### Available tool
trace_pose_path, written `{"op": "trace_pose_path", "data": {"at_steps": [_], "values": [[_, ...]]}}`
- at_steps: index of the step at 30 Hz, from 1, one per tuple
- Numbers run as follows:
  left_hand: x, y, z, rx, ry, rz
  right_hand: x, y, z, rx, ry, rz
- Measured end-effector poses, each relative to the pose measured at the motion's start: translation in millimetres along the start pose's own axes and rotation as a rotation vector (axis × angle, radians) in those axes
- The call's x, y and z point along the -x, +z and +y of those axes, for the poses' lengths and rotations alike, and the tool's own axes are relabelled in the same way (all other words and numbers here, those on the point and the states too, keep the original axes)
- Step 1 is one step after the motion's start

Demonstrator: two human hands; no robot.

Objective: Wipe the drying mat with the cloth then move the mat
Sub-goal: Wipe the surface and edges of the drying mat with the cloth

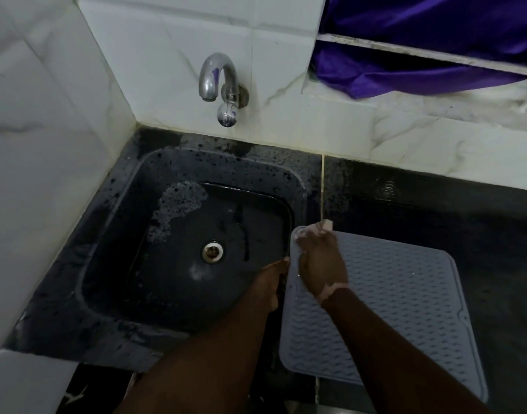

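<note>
Grey ribbed silicone drying mat (384, 309) lies on dark counter (435, 210), its left edge gripped by left hand (271, 285); right hand (322, 258) presses its far corner, finger state unclear. Judged floppy, light, slippery: best held by opposite edges.

Two bare forearms, no sleeves, left hand (271, 286), right hand (322, 261)
</note>
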State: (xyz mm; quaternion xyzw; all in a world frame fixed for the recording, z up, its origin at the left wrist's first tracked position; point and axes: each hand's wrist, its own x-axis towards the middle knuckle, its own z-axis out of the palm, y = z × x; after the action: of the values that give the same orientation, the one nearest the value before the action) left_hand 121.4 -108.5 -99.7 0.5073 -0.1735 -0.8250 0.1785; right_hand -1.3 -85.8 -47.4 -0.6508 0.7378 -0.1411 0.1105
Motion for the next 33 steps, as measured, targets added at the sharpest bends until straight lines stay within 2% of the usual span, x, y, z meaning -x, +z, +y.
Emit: {"op": "trace_pose_path", "data": {"at_steps": [3, 4, 5, 6, 7, 8, 9, 10, 11, 12, 14, 15, 17, 18, 20, 21, 22, 24, 26, 27, 29, 30, 32, 33], "values": [[2.4, -2.9, 0.3, 0.031, 0.038, 0.0, 10.8, 1.1, -18.7, -0.286, -0.177, -0.143], [4.0, -4.9, -1.0, 0.048, 0.043, 0.012, 10.8, -5.9, -17.8, -0.355, -0.175, -0.171], [5.3, -6.2, -2.6, 0.053, 0.029, 0.0, 9.2, -12.1, -11.6, -0.404, -0.115, -0.107], [7.1, -7.2, -3.8, 0.064, 0.016, -0.003, 9.0, -18.9, -1.4, -0.406, -0.002, 0.028], [8.1, -8.0, -4.6, 0.072, 0.021, 0.008, 10.0, -24.2, 10.8, -0.364, 0.144, 0.173], [10.8, -8.1, -5.7, 0.066, 0.03, 0.017, 13.2, -27.0, 21.7, -0.291, 0.288, 0.251], [15.0, -6.5, -5.3, 0.043, 0.046, 0.014, 19.1, -24.9, 25.1, -0.236, 0.403, 0.259], [20.5, -3.3, -5.2, 0.027, 0.064, 0.003, 27.0, -20.2, 20.2, -0.229, 0.447, 0.176], [23.5, -1.6, -6.4, 0.031, 0.076, -0.017, 35.2, -12.7, 8.8, -0.214, 0.365, 0.044], [24.6, 0.1, -8.7, 0.06, 0.077, -0.038, 44.0, -5.1, -2.2, -0.171, 0.185, -0.055], [26.1, -1.3, -11.1, 0.1, 0.072, -0.054, 52.4, 1.2, -6.4, -0.255, -0.024, -0.086], [27.6, -1.7, -11.5, 0.099, 0.082, -0.055, 52.0, -6.7, -4.0, -0.381, 0.013, -0.03], [32.2, -0.4, -10.7, 0.048, 0.092, -0.048, 53.1, -29.7, 15.9, -0.629, 0.292, 0.105], [34.0, 1.0, -9.3, -0.002, 0.092, -0.026, 55.3, -42.3, 30.5, -0.667, 0.438, 0.226], [39.3, 6.6, -5.7, -0.038, 0.099, 0.011, 65.2, -63.4, 58.5, -0.526, 0.677, 0.411], [42.2, 10.8, -5.3, -0.035, 0.116, 0.01, 72.0, -68.2, 68.2, -0.42, 0.732, 0.467], [43.7, 13.6, -7.3, -0.029, 0.139, 0.005, 76.6, -66.0, 74.1, -0.332, 0.733, 0.459], [46.0, 17.0, -13.5, 0.006, 0.156, 0.02, 83.8, -44.8, 64.5, -0.213, 0.633, 0.263], [48.4, 18.7, -17.5, 0.037, 0.16, 0.035, 89.5, -21.9, 30.8, -0.074, 0.391, 0.038], [48.5, 19.4, -17.6, 0.039, 0.161, 0.013, 89.8, -15.3, 17.8, -0.083, 0.244, 0.002], [48.0, 20.4, -13.4, 0.017, 0.16, -0.008, 87.9, -22.8, 5.3, -0.33, 0.041, -0.022], [47.2, 21.3, -11.9, -0.011, 0.159, 0.0, 89.7, -34.2, 11.5, -0.501, 0.041, -0.039], [44.7, 22.2, -10.6, -0.048, 0.136, 0.053, 94.8, -57.1, 45.5, -0.67, 0.15, 0.089], [43.3, 22.2, -10.5, -0.055, 0.115, 0.09, 98.7, -65.9, 69.2, -0.628, 0.255, 0.213]]}}
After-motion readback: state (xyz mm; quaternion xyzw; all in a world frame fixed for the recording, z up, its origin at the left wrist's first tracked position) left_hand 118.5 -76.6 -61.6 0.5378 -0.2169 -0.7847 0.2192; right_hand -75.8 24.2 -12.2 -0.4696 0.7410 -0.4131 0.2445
